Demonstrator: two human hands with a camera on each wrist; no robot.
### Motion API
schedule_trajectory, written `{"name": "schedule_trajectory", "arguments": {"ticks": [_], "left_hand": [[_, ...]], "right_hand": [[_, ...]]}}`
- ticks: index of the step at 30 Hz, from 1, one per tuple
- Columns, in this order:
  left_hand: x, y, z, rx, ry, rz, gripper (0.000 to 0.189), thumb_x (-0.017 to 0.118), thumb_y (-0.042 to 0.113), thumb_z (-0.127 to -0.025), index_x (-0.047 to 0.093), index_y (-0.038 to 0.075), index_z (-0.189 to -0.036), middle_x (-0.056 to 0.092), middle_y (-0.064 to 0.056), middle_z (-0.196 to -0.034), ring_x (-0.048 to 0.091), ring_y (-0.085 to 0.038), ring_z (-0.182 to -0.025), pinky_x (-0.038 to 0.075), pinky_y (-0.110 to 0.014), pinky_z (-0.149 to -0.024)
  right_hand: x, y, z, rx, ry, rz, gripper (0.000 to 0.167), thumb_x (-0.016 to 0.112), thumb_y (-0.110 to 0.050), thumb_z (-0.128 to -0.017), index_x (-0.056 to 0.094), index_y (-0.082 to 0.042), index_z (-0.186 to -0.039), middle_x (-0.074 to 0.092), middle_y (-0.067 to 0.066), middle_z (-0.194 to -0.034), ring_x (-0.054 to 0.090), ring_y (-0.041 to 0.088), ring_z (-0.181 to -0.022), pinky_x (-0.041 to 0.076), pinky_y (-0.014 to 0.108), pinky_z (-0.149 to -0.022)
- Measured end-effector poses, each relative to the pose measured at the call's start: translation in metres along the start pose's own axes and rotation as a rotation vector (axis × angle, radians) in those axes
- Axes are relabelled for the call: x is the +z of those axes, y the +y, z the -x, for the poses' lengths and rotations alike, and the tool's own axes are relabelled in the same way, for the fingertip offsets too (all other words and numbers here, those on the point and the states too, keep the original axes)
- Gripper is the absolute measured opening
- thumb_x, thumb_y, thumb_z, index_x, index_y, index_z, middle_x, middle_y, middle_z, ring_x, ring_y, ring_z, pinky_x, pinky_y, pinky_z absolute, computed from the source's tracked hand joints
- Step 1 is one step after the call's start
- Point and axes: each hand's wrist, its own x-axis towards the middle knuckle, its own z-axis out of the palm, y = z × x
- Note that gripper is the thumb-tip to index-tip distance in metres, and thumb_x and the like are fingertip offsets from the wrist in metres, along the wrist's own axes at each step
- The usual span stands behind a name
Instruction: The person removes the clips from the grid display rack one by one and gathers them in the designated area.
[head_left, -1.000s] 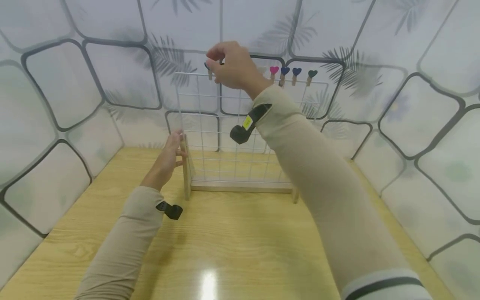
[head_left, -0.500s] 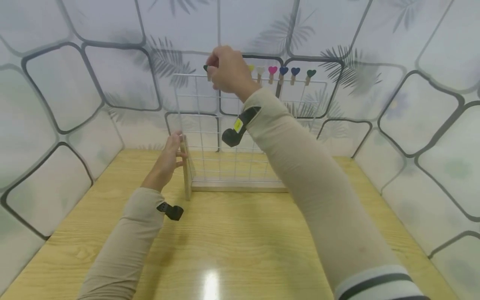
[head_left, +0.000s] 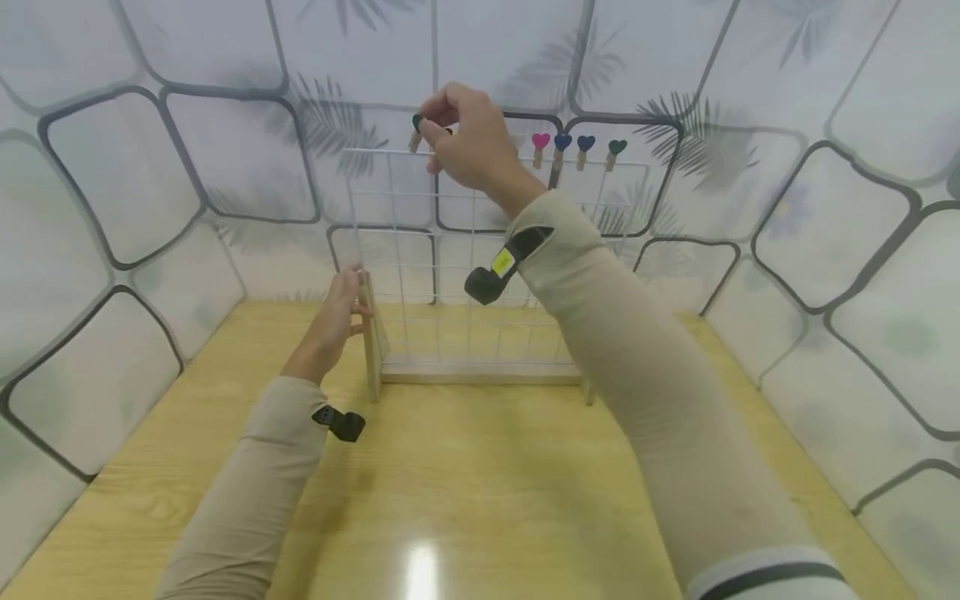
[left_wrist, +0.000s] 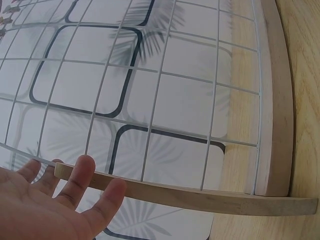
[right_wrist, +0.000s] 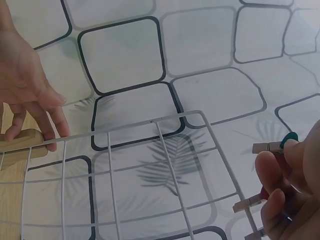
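Note:
My right hand (head_left: 471, 137) is raised over the top left of a white wire grid (head_left: 393, 195). It pinches a wooden clothespin (right_wrist: 269, 147) with a green heart, whose mouth is apart from the top wire in the right wrist view. Another clothespin (right_wrist: 248, 203), with a red heart, sits on that wire just beside my fingers. My left hand (head_left: 332, 321) is at the grid's left wooden post (head_left: 371, 350). In the left wrist view its fingers (left_wrist: 111, 200) lie against the post near its end, some in front and some behind.
Further right along the top wire stand heart clothespins: a pink one (head_left: 540, 150), two blue ones and a green one (head_left: 616, 154); a white one is partly hidden. The wooden base bar (head_left: 480, 373) rests on the wood-grain table (head_left: 465, 483). Patterned walls (head_left: 247, 154) enclose the sides and back.
My right hand dipped towards the top wire with the clothespin, then came up a little and right; the clothespin now tilts and its green heart shows. My left hand stays at the post.

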Motion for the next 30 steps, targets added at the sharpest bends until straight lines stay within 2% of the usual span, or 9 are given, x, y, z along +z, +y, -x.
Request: {"name": "schedule_trajectory", "arguments": {"ticks": [7,13,16,19,25,30], "left_hand": [[0.0,-0.002,-0.003,-0.007,0.0,0.002,0.064,0.01,0.052,-0.102,0.0,0.018,-0.156,0.007,-0.012,-0.159,0.026,-0.047,-0.129,0.024,-0.063,-0.108],[-0.001,-0.001,-0.003,-0.007,-0.003,-0.004,0.065,0.01,0.053,-0.102,-0.001,0.018,-0.156,0.007,-0.012,-0.159,0.027,-0.047,-0.128,0.025,-0.063,-0.108],[-0.001,-0.002,-0.003,0.0,-0.004,-0.003,0.065,0.01,0.052,-0.102,-0.002,0.017,-0.156,0.006,-0.013,-0.159,0.026,-0.047,-0.128,0.025,-0.063,-0.108],[-0.002,0.0,-0.003,0.0,0.001,-0.003,0.065,0.011,0.052,-0.103,-0.001,0.017,-0.156,0.006,-0.012,-0.16,0.027,-0.047,-0.127,0.024,-0.062,-0.108],[-0.002,0.001,-0.002,0.001,-0.004,-0.021,0.066,0.011,0.053,-0.102,-0.001,0.016,-0.156,0.006,-0.011,-0.16,0.028,-0.046,-0.127,0.024,-0.061,-0.109],[-0.002,0.0,-0.003,0.005,-0.004,-0.026,0.065,0.009,0.051,-0.103,-0.002,0.016,-0.156,0.006,-0.011,-0.161,0.03,-0.046,-0.126,0.025,-0.061,-0.108]], "right_hand": [[-0.015,0.018,0.024,-0.019,-0.11,0.031,0.022,0.056,-0.014,-0.099,0.06,-0.008,-0.12,0.064,0.002,-0.107,0.066,0.019,-0.077,0.05,0.029,-0.072],[-0.027,0.047,0.043,-0.017,-0.14,0.063,0.025,0.056,-0.012,-0.098,0.06,-0.004,-0.122,0.064,0.005,-0.108,0.067,0.021,-0.078,0.053,0.028,-0.065],[-0.033,0.064,0.052,-0.004,-0.152,0.069,0.026,0.056,-0.011,-0.098,0.059,-0.004,-0.122,0.063,0.006,-0.109,0.067,0.023,-0.08,0.054,0.031,-0.07],[-0.037,0.081,0.06,0.026,-0.16,0.084,0.026,0.057,-0.012,-0.097,0.06,-0.005,-0.122,0.064,0.006,-0.109,0.066,0.021,-0.08,0.054,0.034,-0.073],[-0.045,0.114,0.076,0.102,-0.152,0.071,0.028,0.057,-0.012,-0.098,0.06,-0.003,-0.124,0.064,0.01,-0.111,0.066,0.023,-0.08,0.054,0.031,-0.065],[-0.053,0.139,0.09,0.18,-0.135,0.077,0.03,0.056,-0.015,-0.099,0.058,-0.003,-0.126,0.062,0.011,-0.115,0.064,0.023,-0.084,0.055,0.033,-0.07]]}}
